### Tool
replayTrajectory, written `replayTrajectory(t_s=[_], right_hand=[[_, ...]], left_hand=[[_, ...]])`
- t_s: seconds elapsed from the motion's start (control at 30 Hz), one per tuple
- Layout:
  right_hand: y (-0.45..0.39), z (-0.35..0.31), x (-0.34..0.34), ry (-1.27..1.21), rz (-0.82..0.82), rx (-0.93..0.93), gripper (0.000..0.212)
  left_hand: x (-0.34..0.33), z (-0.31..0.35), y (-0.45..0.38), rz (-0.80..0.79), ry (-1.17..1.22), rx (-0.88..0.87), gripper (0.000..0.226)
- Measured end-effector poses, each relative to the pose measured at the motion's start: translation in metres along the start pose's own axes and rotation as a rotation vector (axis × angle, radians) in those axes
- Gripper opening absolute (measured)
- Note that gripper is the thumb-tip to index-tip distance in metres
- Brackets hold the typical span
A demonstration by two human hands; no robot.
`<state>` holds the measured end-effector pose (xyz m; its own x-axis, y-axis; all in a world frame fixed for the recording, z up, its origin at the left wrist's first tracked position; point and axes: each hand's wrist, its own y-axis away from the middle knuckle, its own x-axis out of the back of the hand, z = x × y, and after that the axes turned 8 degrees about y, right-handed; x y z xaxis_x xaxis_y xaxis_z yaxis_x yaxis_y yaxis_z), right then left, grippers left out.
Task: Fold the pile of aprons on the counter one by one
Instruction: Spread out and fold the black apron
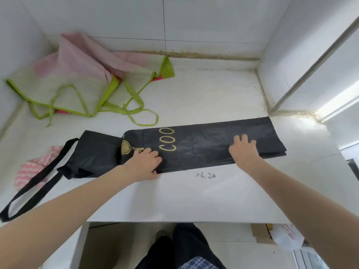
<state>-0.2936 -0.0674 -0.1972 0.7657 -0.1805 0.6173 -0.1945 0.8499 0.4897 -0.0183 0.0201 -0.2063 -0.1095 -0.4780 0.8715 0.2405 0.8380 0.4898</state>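
Observation:
A black apron (206, 144) with gold letters lies folded into a long strip across the white counter (174, 195). Its bib end is bunched at the left, and the black neck strap (37, 183) trails toward the counter's front left edge. My left hand (143, 164) rests on the strip's near edge beside the letters, fingers curled over the fabric and thumb at the edge. My right hand (243, 150) lies flat on the right half with fingers spread. A pile of pale green and pink aprons (81, 82) with lime straps sits at the back left.
A pink and white striped cloth (33, 167) lies at the left, partly under the black strap. Tiled walls close in the counter at the back, left and right. Below the front edge are my legs and a cardboard box (262, 232) on the floor.

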Motion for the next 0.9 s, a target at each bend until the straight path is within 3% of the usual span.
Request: replayTrajectory(t_s=[0.2,0.37,0.53,0.6,0.67,0.7,0.77,0.9], right_hand=[[0.006,-0.015,-0.003,-0.028,0.014,-0.014,0.034],[0.000,-0.010,-0.003,-0.095,-0.008,0.028,0.030],[-0.005,0.016,0.012,-0.206,-0.228,0.243,0.007],[-0.010,0.031,0.019,-0.251,-0.328,0.328,0.012],[-0.017,0.046,0.023,-0.467,-0.232,0.324,0.014],[-0.020,0.052,0.023,-0.555,-0.132,0.283,0.019],[-0.024,0.057,0.015,-0.564,-0.007,0.213,0.029],[-0.017,0.044,-0.013,-0.492,-0.088,0.242,0.069]], left_hand=[[0.022,-0.025,-0.025,-0.056,-0.154,0.066,0.037],[0.020,-0.026,-0.025,-0.102,-0.138,0.022,0.029],[0.034,-0.027,-0.026,-0.169,0.001,0.012,0.017],[0.045,-0.021,-0.030,-0.117,0.151,0.000,0.020],[0.051,-0.007,-0.037,0.053,0.257,-0.048,0.019],[0.051,0.002,-0.041,0.098,0.298,-0.064,0.027],[0.049,0.023,-0.049,0.028,0.359,-0.038,0.056],[0.041,0.050,-0.060,-0.141,0.250,0.074,0.088]])
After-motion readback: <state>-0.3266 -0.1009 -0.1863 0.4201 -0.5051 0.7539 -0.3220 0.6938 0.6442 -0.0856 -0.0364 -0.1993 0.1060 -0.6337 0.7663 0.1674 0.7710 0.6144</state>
